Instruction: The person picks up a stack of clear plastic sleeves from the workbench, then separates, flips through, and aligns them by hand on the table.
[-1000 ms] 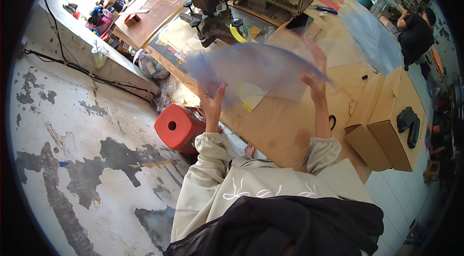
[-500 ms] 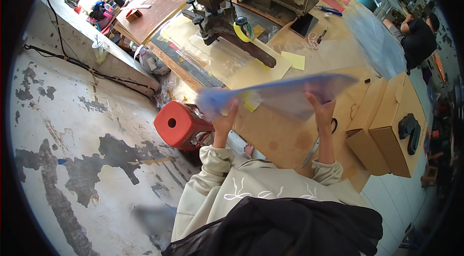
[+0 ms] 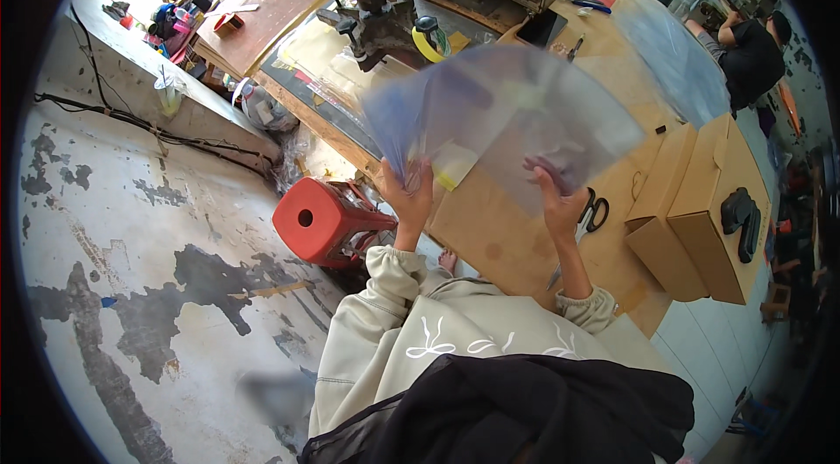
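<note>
- We saw the left hand (image 3: pixel 409 191) raised, fingers closed on the near left edge of a stack of clear plastic sheets (image 3: pixel 503 114), thumb on one side, fingers curled behind.
- The right hand (image 3: pixel 556 200) gripped the same sheets at their near right edge, fingertips showing through the film.
- The sheets were fanned out and blurred, held up above the wooden worktable (image 3: pixel 516 236), hiding part of what lay behind them; how many sheets there were, we could not tell.
- A yellow note (image 3: pixel 455 168) lay on the table and showed through the lower part of the sheets, between the two hands.
- Just right of the right hand, black-handled scissors (image 3: pixel 596 208) lay on the table.
- Further right, two brown cardboard boxes (image 3: pixel 691 201) stood side by side at the table's edge, a black object (image 3: pixel 740 217) resting on the far-right one.
- Down to the left, a red plastic stool (image 3: pixel 325 221) lay tipped on its side on the patchy concrete floor (image 3: pixel 131 254), close to the left forearm.
- At the far end, a grey metal press machine (image 3: pixel 376 0) stood on the bench, a roll of yellow tape (image 3: pixel 429 42) beside it.
- Far right, another person in a black top (image 3: pixel 752 61) sat at the table, well apart from our hands.
- Both cream sleeves (image 3: pixel 411 324) came up from the near edge.
</note>
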Motion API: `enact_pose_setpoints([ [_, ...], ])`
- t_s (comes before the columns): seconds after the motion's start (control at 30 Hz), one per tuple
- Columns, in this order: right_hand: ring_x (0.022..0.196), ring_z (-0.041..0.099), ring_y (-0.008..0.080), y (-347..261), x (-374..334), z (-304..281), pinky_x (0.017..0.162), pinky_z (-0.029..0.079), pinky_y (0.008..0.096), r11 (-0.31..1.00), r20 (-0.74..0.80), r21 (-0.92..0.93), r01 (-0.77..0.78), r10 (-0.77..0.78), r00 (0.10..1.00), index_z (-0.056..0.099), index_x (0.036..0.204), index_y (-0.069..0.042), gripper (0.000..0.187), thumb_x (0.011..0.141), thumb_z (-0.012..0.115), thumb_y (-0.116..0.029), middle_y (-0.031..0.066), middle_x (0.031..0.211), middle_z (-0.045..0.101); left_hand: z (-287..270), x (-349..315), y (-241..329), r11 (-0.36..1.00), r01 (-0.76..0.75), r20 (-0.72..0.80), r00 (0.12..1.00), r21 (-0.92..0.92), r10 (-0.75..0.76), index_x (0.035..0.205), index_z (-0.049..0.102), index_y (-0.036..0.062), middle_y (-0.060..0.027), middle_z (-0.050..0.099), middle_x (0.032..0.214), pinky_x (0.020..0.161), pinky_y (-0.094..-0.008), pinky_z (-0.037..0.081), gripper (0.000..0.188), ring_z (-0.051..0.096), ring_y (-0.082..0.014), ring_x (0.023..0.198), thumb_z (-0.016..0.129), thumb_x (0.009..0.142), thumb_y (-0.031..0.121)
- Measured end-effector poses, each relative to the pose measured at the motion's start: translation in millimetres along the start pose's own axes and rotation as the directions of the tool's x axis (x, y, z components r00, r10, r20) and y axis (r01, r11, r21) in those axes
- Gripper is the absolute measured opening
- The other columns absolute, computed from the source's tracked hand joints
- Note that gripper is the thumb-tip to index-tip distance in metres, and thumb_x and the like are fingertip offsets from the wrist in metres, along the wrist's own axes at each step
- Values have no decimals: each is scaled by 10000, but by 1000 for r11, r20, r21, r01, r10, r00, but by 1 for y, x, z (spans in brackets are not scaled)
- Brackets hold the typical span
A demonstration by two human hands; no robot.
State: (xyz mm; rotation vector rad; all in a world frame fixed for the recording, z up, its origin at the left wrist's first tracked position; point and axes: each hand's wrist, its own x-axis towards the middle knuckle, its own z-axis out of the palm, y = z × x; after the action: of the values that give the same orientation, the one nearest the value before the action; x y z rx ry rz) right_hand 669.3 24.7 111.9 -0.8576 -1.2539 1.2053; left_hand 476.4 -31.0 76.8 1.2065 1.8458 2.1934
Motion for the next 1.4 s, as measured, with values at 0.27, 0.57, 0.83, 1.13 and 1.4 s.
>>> enact_pose_setpoints([
  [0.27,801,608,199,52,-24,-46,734,476,263,866,153,-402,298,-257,954,574,952,58,195,759,588,28,135,903,622,-7,-11,8,993,97,14,995,-66,-97,855,547,-13,-47,585,720,581,-235,417,141,535,-102,641,623,751,44],
  [0.57,802,579,141,19,-10,-43,731,442,238,966,143,-220,-139,173,974,568,996,52,239,760,580,11,98,914,624,-12,4,-13,955,243,196,958,-168,-209,813,550,-16,-43,585,724,611,-245,423,114,538,-111,645,594,786,86],
  [0.83,630,522,95,-5,-41,-84,563,425,224,713,-28,-331,-618,647,762,536,935,67,275,676,624,27,66,734,569,-12,17,-37,873,266,692,534,408,-486,986,518,-52,-141,604,749,588,-318,441,391,595,-205,666,596,769,264],
  [1.13,668,522,106,-8,-85,-92,584,426,221,742,-267,-132,-657,612,745,557,921,44,285,643,622,43,47,779,564,31,13,7,856,33,771,418,515,-480,1013,512,-24,-215,581,749,625,-394,440,423,590,-320,702,619,742,283],
  [1.4,678,554,115,18,2,-112,586,445,235,892,-435,33,-451,419,797,587,874,20,221,660,627,54,33,781,592,182,95,-38,985,114,900,404,129,-165,976,553,-46,-162,612,761,649,-325,457,427,605,-250,692,667,715,272],
])
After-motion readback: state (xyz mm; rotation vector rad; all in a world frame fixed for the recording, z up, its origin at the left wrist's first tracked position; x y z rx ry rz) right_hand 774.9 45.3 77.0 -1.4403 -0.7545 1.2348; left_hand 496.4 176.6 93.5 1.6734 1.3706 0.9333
